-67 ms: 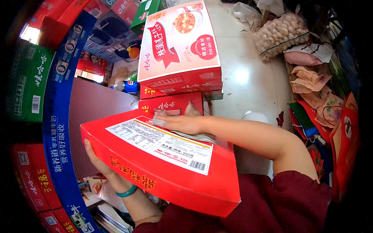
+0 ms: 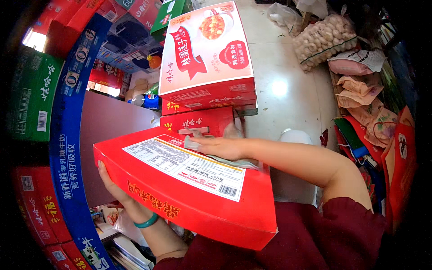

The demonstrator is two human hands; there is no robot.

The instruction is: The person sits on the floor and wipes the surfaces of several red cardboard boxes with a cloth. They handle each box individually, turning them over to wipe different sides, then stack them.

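Observation:
A flat red gift box [image 2: 198, 198] with a white printed label [image 2: 180, 164] is tilted in front of me. My left hand [image 2: 111, 183], a green bangle on its wrist, grips the box at its left end, fingertips showing at the edge and the rest partly behind. My right hand [image 2: 220, 147] lies over the far part of the label, pressing a pale grey-green cloth [image 2: 192, 144] against the box. Loose folds of the cloth stick out beyond the hand and are smeared by motion.
Beyond the gift box stands a stack of red and pink cartons [image 2: 209, 49]. On the left are a blue-edged shelf [image 2: 67, 117] and a green carton [image 2: 33, 96]. A mesh sack of pale bulbs [image 2: 326, 40] and several bags lie at the right.
My right hand has slid a little to the right across the label with the cloth. The cloth's loose end has swung right. My left hand keeps its hold.

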